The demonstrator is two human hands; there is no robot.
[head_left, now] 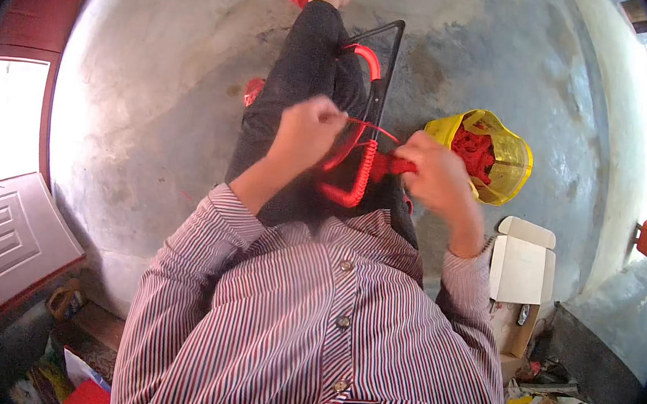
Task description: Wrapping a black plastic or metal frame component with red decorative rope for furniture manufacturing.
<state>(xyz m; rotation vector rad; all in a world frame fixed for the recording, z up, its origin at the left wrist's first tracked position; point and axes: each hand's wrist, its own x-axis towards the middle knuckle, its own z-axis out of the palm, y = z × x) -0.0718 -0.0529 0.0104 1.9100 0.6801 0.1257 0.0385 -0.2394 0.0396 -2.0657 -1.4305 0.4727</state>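
Head view: over the lap, the left hand [308, 125] pinches a thin red cord [371, 126] taut, while the right hand [433, 174] grips red-wrapped wire frame [358, 170]; winding seems midway. Next calls for steady tension. Yellow bag [514, 155] sits beside.

A bare, mottled grey concrete floor [154, 89] fills the view. Daylight glares through a red-framed doorway [1, 121] at nine o'clock; open cardboard boxes [521, 270] sit at four o'clock.
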